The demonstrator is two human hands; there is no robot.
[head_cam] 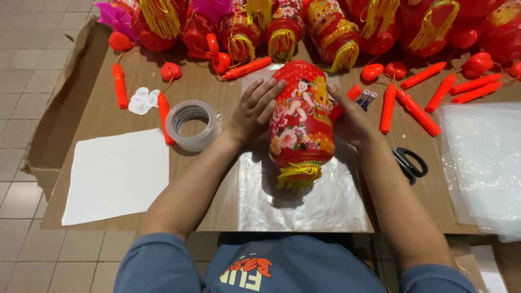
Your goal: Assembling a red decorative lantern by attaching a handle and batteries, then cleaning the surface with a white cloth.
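We hold the red lantern (300, 116) btw both hands, lying on a clear plastic sheet (304, 201) at the table's (108, 116) middle. Our left hand (255, 108) presses its side w/ fingers spread; the right hand (350, 119) cups the other side. The tape roll (191, 125) is near the left wrist, scissors (410, 163) just beside the right forearm. A white paper (116, 173) lies further left.
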